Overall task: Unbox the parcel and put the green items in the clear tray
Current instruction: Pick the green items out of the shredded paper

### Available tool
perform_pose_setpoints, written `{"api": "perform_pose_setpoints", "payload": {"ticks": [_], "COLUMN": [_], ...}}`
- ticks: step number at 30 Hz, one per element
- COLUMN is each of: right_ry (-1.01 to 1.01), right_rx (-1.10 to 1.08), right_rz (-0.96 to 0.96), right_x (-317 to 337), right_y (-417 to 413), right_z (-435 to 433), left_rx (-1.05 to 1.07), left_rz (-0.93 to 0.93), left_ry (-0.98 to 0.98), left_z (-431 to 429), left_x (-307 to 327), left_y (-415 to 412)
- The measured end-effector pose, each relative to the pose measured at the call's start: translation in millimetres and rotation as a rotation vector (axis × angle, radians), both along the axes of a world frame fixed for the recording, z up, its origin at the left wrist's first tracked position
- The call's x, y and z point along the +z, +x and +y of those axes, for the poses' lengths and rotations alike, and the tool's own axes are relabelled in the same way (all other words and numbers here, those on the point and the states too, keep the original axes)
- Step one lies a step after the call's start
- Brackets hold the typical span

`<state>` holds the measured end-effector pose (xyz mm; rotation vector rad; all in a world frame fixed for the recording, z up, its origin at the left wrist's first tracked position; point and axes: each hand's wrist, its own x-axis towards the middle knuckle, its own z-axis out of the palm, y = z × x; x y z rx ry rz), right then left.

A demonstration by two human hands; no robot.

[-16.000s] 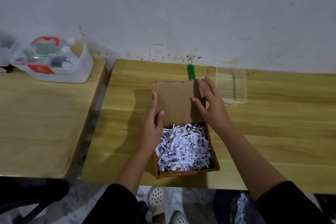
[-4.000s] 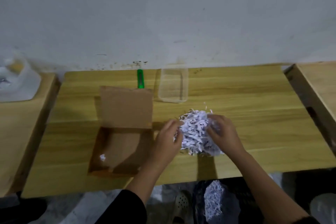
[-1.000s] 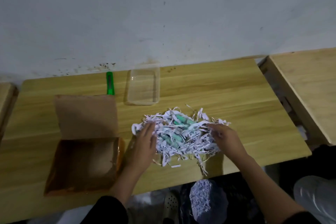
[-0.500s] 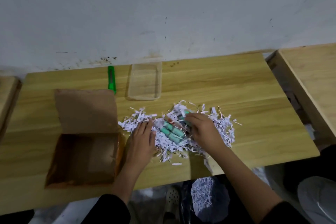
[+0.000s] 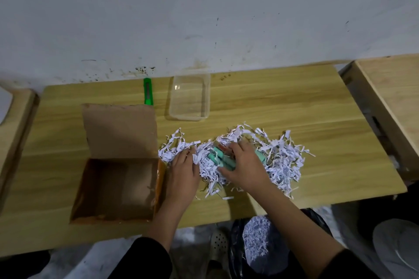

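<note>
A heap of white shredded paper (image 5: 278,156) lies spread on the wooden table (image 5: 294,106). Several teal-green stick-shaped items (image 5: 218,158) show in the middle of it. My right hand (image 5: 246,165) rests on them with its fingers curled over the sticks. My left hand (image 5: 183,173) lies flat on the paper's left edge, fingers apart. The brown cardboard box (image 5: 118,188) stands open and bare at the left, its lid (image 5: 120,130) folded back. The clear tray (image 5: 190,97) sits behind the paper near the wall, with nothing in it.
A green utility knife (image 5: 147,94) lies by the wall, left of the tray. Another wooden table (image 5: 394,88) adjoins on the right, with a gap between. A dark bag holding shredded paper (image 5: 260,247) sits on the floor below the table's front edge.
The paper, earlier lifted out of the box in a bundle, is now spread flat. In the last half second my right hand has closed down over the green sticks; my left hand stays put.
</note>
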<state>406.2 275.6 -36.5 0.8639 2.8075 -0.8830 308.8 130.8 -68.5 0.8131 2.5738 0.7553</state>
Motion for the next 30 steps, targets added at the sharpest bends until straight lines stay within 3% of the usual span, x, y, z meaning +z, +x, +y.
{"api": "perform_pose_setpoints", "payload": {"ticks": [4,10,16,20,24,30], "right_ry": [0.03,-0.315,-0.274,-0.336,-0.209,-0.179], "right_rx": [0.084,-0.327,-0.453,-0.342,-0.182,-0.186], "right_rz": [-0.056,0.286,0.507,0.445,0.427,0.506], "right_x": [-0.8,34.5,64.9,64.5,49.8,48.6], "right_y": [-1.6,5.9,12.7,12.8,7.5,-6.2], "right_z": [1.7,25.9,71.3,74.1,58.3,50.8], "left_rx": [-0.012,0.008,0.09,0.157,0.135,-0.01], "left_rz": [0.007,0.013,-0.003,0.013,0.006,-0.114], "left_ry": [-0.051,-0.085,-0.056,0.011,0.061,0.065], "left_z": [-1.1,-3.7,6.3,14.7,27.7,27.0], "left_x": [0.4,-0.4,2.9,11.8,20.7,13.7], "left_y": [5.4,6.9,10.5,10.2,8.1,4.0]}}
